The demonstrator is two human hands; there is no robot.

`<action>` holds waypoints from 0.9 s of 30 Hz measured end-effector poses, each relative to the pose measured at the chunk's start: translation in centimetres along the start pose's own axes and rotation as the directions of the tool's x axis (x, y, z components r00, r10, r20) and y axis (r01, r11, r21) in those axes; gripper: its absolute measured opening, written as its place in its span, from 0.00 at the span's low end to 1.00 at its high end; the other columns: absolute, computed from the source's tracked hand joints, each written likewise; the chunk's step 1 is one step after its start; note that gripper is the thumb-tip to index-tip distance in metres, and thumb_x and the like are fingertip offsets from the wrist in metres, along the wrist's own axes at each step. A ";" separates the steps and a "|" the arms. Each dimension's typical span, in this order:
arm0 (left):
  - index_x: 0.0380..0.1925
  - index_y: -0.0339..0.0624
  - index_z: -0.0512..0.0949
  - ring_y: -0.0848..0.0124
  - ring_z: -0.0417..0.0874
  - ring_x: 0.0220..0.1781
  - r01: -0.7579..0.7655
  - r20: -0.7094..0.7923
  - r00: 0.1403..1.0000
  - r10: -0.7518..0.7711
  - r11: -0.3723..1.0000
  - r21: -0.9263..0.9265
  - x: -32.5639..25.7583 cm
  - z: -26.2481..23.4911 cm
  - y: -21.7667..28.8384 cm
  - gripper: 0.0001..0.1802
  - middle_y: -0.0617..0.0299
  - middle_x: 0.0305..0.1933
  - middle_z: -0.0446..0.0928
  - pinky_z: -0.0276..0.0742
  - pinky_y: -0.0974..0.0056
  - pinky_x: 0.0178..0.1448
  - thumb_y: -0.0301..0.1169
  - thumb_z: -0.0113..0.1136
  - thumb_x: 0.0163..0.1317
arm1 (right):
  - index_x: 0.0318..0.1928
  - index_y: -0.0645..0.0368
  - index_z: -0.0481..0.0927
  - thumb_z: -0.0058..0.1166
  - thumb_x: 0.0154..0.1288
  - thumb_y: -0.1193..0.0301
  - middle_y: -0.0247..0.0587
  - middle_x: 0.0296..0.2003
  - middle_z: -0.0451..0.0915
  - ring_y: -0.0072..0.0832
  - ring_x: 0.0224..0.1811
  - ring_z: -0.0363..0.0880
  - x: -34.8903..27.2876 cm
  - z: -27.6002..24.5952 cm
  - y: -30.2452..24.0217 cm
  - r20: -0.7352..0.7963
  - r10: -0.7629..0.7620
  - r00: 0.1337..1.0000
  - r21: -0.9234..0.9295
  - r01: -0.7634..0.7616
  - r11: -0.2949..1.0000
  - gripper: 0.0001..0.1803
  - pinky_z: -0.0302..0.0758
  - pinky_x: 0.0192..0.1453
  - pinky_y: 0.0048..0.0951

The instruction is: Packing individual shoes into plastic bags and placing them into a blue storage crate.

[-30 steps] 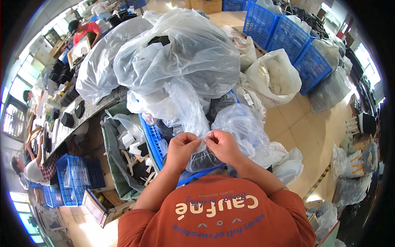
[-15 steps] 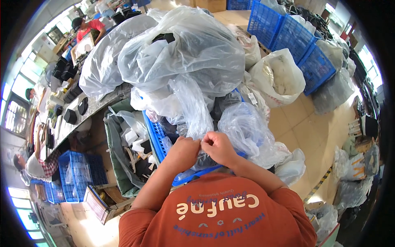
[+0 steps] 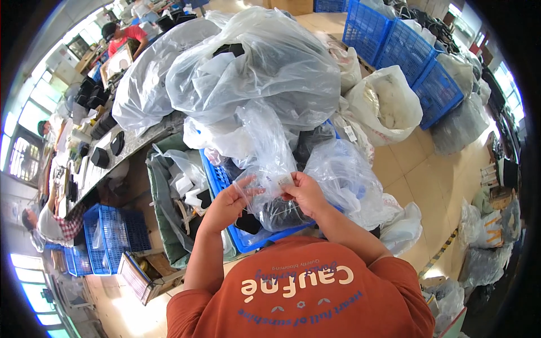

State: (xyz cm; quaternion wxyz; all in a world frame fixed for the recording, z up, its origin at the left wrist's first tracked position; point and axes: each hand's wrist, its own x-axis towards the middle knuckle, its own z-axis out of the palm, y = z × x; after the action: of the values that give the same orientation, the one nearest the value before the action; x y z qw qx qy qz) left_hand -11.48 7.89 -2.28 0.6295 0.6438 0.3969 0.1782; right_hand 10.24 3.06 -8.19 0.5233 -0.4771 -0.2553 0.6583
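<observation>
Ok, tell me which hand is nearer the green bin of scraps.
Left. The left hand is to the right of the green bin, over the left part of the blue crate; the right hand is farther right, holding clear plastic.

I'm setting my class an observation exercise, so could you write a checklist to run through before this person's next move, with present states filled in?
1. Right hand pinching the clear bag: ok.
2. Left hand gripping firmly: cannot tell; its fingers are spread at the bag.
3. Blue basket below the hands: ok.
4. Basket uncluttered: not ok; plastic bags crowd it.
5. Big bag away from both hands: ok, it sits beyond them.
</observation>
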 end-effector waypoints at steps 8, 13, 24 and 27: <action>0.56 0.39 0.65 0.77 0.76 0.23 0.081 0.211 0.977 0.008 0.909 -0.409 -1.2 -0.7 -0.8 0.21 0.52 0.47 0.75 0.72 0.73 0.25 0.24 0.45 0.62 | 0.36 0.64 0.74 0.55 0.56 0.76 0.36 0.28 0.78 0.20 0.28 0.77 -1.3 2.6 -1.0 0.005 -0.175 0.985 -0.186 0.173 0.967 0.07 0.73 0.30 0.19; 0.49 0.33 0.70 0.76 0.72 0.16 0.115 0.088 0.992 -0.096 0.960 -0.255 -0.8 0.0 -0.6 0.16 0.56 0.32 0.79 0.70 0.74 0.22 0.28 0.47 0.61 | 0.33 0.62 0.74 0.54 0.57 0.76 0.35 0.26 0.77 0.18 0.25 0.76 -2.0 4.0 -0.8 -0.092 -0.245 0.965 -0.262 0.214 0.941 0.04 0.71 0.28 0.18; 0.45 0.35 0.75 0.80 0.69 0.14 -0.034 -0.305 0.950 -0.066 0.949 -0.313 -0.1 0.4 -1.2 0.18 0.66 0.16 0.72 0.64 0.77 0.17 0.27 0.59 0.53 | 0.29 0.62 0.72 0.50 0.61 0.75 0.36 0.23 0.77 0.20 0.22 0.77 -2.1 4.5 0.0 0.041 -0.153 0.987 -0.039 0.154 0.987 0.05 0.73 0.26 0.19; 0.37 0.36 0.79 0.81 0.69 0.15 0.027 -0.303 0.948 -0.094 0.975 -0.221 -0.2 0.7 -0.6 0.12 0.67 0.17 0.73 0.63 0.77 0.17 0.28 0.62 0.51 | 0.28 0.62 0.72 0.50 0.61 0.75 0.36 0.24 0.77 0.21 0.23 0.77 -2.2 4.4 0.1 0.074 -0.184 0.980 -0.006 0.185 0.983 0.05 0.74 0.28 0.20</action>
State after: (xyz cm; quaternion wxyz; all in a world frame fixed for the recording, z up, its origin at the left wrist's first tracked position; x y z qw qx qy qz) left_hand -11.23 7.20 -2.86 0.6296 0.5235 0.4895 0.2998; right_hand 6.24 1.76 -5.64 0.5693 -0.4303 -0.3217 0.6223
